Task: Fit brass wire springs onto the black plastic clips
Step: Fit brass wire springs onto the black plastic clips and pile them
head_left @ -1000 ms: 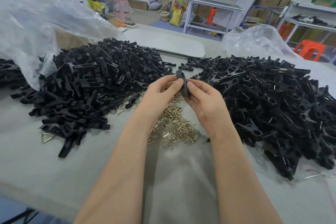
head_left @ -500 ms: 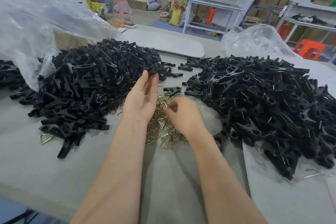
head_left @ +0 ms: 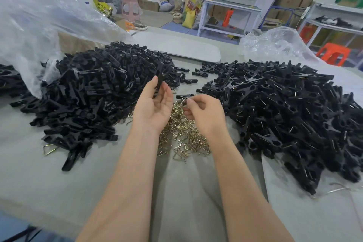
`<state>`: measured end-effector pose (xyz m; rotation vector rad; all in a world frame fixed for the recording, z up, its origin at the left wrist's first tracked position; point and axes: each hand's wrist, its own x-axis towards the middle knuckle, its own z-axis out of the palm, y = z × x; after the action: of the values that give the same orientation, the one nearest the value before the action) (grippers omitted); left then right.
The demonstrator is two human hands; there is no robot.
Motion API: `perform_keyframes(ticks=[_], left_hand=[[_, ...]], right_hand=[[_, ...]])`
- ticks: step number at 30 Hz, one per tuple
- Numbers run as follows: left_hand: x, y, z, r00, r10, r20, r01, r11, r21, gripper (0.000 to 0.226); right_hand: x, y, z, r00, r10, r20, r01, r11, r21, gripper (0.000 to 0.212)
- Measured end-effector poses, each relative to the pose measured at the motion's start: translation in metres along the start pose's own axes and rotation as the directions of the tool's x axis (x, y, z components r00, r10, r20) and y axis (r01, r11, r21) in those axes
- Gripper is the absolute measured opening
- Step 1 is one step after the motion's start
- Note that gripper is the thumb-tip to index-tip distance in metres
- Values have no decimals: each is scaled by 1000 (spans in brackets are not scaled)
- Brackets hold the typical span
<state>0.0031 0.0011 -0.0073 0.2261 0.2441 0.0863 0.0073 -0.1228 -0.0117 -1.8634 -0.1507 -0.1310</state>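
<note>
My left hand (head_left: 155,104) holds a black plastic clip piece (head_left: 160,76) upright between thumb and fingers, palm turned up. My right hand (head_left: 204,114) pinches a brass wire spring (head_left: 184,100) just above the heap of brass springs (head_left: 182,133) on the table between my arms. A big pile of loose black clip halves (head_left: 94,92) lies to the left. A second pile of black clips with wire on them (head_left: 284,108) lies to the right. The two hands are a little apart.
The grey table (head_left: 29,179) carries clear plastic bags at the far left (head_left: 39,21) and far right (head_left: 275,43). One stray spring (head_left: 49,148) lies by the left pile. Shelves, cardboard boxes and an orange stool (head_left: 334,53) stand beyond the table.
A second ago both hands held one clip together. My left hand then reached to the left pile and now holds a clip piece up; my right hand dipped to the springs and lifted one.
</note>
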Motion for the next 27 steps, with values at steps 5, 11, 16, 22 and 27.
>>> perform_keyframes(ticks=[5, 11, 16, 22, 27], left_hand=[[0, -1, 1, 1000, 6, 8, -7, 998, 66, 9], [-1, -3, 1, 999, 43, -21, -36, 964, 262, 9], [2, -5, 1, 991, 115, -73, -74, 903, 424, 15], [2, -11, 2, 975, 222, -5, -180, 801, 572, 11], [2, -16, -2, 884, 438, 166, -315, 293, 903, 15]], right_hand=[[1, 1, -4, 997, 70, 36, -76, 977, 200, 21], [0, 2, -8, 997, -75, -15, 73, 994, -82, 15], [-3, 3, 0, 977, -213, 16, 203, 906, -371, 4], [0, 3, 1, 976, -218, 19, 211, 911, -355, 2], [1, 0, -6, 997, -47, -64, 39, 992, -121, 17]])
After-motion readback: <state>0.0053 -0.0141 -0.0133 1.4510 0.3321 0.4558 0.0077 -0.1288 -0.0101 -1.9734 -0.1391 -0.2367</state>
